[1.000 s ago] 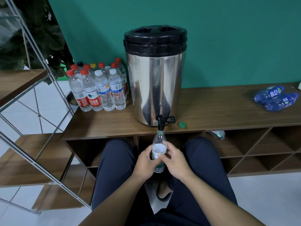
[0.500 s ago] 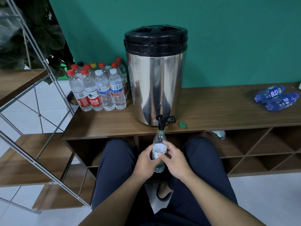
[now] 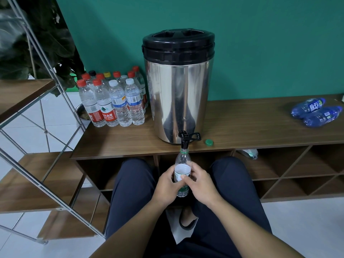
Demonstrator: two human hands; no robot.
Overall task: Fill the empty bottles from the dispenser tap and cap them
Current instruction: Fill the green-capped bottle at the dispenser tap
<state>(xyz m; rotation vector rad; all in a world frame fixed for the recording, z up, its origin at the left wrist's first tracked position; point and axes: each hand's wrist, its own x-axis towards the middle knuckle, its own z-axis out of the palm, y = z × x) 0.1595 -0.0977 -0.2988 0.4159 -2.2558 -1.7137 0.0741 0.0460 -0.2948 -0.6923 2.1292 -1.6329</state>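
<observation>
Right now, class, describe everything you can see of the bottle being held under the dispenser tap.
The bottle is clear plastic with a white and green label and a green neck ring. It is uncapped and upright, its mouth right under the black tap. The left hand and right hand grip its middle from either side, below the shelf edge. Its water level cannot be told.

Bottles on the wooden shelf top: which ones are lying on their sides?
The two blue plastic bottles at the far right lie flat side by side; the clear capped bottles left of the steel dispenser all stand upright.
</observation>
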